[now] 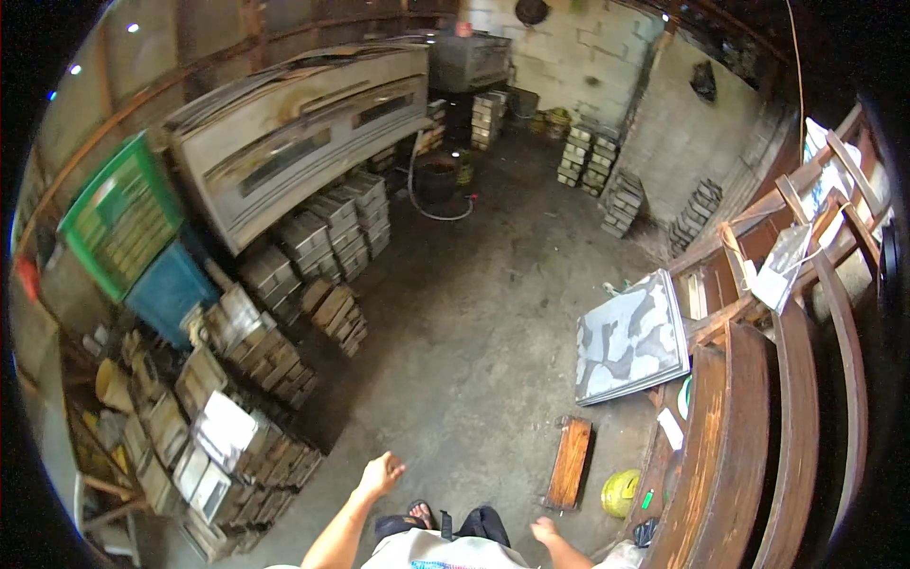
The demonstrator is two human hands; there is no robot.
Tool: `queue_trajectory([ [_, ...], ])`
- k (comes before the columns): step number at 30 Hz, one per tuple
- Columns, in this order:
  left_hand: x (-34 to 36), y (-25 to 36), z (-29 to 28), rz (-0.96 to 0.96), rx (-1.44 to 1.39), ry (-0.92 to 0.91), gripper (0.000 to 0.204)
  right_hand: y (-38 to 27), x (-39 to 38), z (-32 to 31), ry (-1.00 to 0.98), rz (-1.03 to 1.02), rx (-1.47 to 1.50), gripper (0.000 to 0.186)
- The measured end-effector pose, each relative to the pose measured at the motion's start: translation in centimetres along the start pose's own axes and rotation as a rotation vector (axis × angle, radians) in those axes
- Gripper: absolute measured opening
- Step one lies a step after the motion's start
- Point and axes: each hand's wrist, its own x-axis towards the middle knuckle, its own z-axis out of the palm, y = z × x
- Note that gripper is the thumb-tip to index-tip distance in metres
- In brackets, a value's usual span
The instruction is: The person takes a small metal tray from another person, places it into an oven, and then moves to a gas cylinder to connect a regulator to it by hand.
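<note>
My left hand [384,471] is held out low in front of my body, left of my sandalled foot [421,512], over the concrete floor [455,370]; its fingers are loosely bent and apart, with nothing visible in them. At the lower right, my right hand [544,529] hangs beside my dark-clothed leg, fingers slightly apart and holding nothing visible. Just beyond it lies a low wooden stool [570,460], with a yellow-green gas cylinder [619,491] to its right.
Stacked metal pans [237,427] line the left, below green [123,213] and blue crates [171,289]. A large oven [299,133] stands behind them, a hose [439,213] beside it. Wooden bench-like planks [735,446] and a camouflage-patterned board [630,337] border the right; brick-like stacks [578,152] stand farther back.
</note>
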Motion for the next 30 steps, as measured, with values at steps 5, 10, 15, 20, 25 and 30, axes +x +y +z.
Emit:
queue_trajectory([
  [5,15.9,9.1,-4.0,0.24,0.082,-0.052,0.026,6.2,2.7,-1.6,-0.251,0.185,-0.271,0.038],
  [10,25.8,8.2,1.0,-0.022,-0.171,0.071,0.025,0.0,11.3,-5.5,-0.389,0.191,-0.084,0.043],
  [15,26.1,-0.6,10.6,-0.121,0.061,-0.258,0.021,-10.6,26.8,-15.6,-0.445,0.074,0.049,0.05],
  [20,25.0,-5.7,17.7,-0.572,-0.235,-0.4,0.027,-23.1,43.3,-32.2,0.179,-0.355,0.344,0.036],
  [25,37.0,-1.2,14.7,-0.859,-0.239,-0.299,0.022,-32.3,52.6,-43.5,0.124,-0.267,0.577,0.039],
  [30,60.7,9.4,8.0,-0.499,-0.08,-0.188,0.027,-31.3,56.6,-45.1,-0.296,-0.045,0.284,0.04],
])
